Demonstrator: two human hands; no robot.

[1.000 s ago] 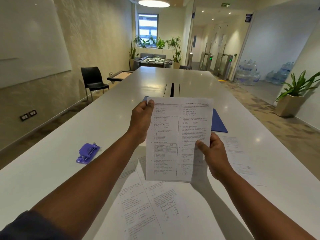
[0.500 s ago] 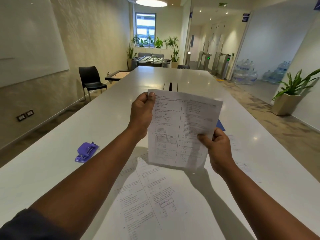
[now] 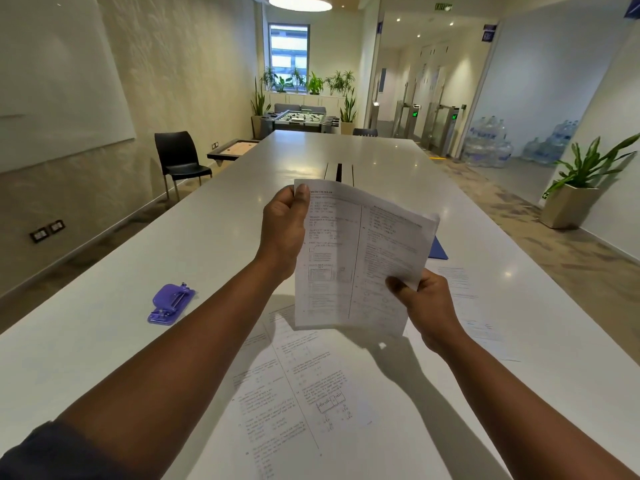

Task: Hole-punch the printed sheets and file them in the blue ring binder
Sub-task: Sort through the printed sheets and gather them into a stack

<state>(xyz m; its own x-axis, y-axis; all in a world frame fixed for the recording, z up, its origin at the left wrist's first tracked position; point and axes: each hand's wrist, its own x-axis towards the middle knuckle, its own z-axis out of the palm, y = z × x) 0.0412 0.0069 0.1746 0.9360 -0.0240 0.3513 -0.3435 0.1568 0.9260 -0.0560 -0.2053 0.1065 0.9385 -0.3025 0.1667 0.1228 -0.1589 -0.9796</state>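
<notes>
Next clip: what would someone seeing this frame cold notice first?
First, the printed sheet held up mid-frame over the white table, left hand pinching its top left corner, right hand gripping its lower right edge. Next, the purple hole punch lying to the left on the table. More printed sheets lie flat beneath the hands, and a corner of the blue binder peeks out behind the held sheet.

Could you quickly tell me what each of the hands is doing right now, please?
Left hand: pinches the printed sheet's top-left corner.
Right hand: grips its right edge.
</notes>
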